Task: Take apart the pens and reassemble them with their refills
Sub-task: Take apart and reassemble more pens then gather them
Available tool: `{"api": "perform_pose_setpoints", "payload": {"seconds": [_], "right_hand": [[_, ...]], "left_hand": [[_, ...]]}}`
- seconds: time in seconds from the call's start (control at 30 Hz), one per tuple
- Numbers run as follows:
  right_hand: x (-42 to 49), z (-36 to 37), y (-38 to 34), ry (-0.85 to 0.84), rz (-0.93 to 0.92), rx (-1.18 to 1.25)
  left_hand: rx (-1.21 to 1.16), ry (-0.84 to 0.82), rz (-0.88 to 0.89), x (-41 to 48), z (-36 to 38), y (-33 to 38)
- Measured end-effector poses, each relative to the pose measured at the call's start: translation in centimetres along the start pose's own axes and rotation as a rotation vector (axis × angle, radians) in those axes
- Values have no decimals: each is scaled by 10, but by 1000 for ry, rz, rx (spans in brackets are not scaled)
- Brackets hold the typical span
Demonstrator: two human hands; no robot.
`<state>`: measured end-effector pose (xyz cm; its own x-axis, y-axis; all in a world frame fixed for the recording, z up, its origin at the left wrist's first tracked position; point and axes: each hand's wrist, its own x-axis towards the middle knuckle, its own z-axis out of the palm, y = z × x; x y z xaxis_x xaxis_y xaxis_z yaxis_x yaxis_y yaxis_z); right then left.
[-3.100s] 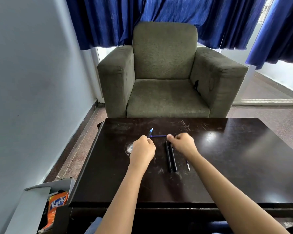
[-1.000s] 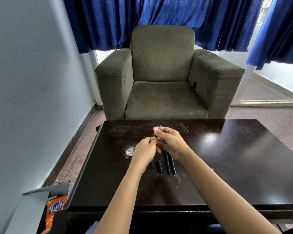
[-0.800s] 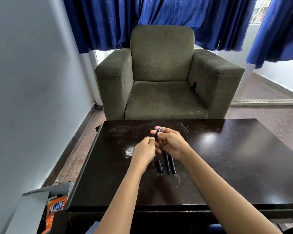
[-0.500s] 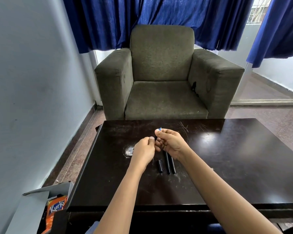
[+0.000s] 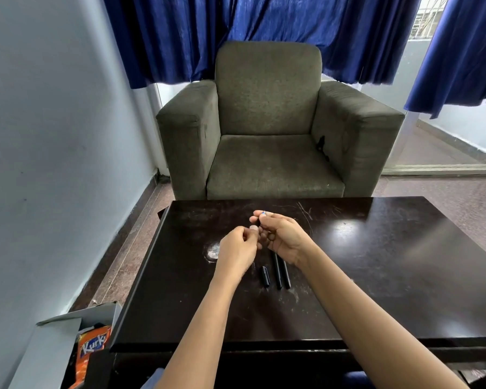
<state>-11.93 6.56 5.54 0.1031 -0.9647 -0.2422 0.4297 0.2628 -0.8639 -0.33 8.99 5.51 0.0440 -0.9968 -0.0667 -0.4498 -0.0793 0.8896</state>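
Now both hands meet above the table: right hand pinches a blue-tipped pen part, left hand fingers pressed together beside it; align carefully, 3 black pieces below.

Both my forearms are bare from wrist to the bottom edge of view; no sleeves, watch or bands visible. My left hand and right hand carry no rings or gloves. Fingernails are short and unpainted. Blue fabric shows at my lap.
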Motion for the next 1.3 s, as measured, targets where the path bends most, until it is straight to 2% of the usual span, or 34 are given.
{"api": "perform_pose_setpoints", "payload": {"seconds": [0.1,0.33,0.47,0.67,1.0,1.3], "right_hand": [[-1,0,3,-12,17,-72],[2,-2,1,116,35,-75],[1,-1,6,66,38,-133],[-1,2,3,34,34,-47],[1,1,1,-1,54,-21],[4,-3,-2,113,-5,76]], "left_hand": [[-4,-7,11,-2,-1,1],[-37,28,-14,-1,-3,1],[-13,-9,20,-1,-2,0],[108,-11,22,0,-3,1],[82,-27,56,-5,-6,4],[100,-53,21,-6,-5,7]]}}
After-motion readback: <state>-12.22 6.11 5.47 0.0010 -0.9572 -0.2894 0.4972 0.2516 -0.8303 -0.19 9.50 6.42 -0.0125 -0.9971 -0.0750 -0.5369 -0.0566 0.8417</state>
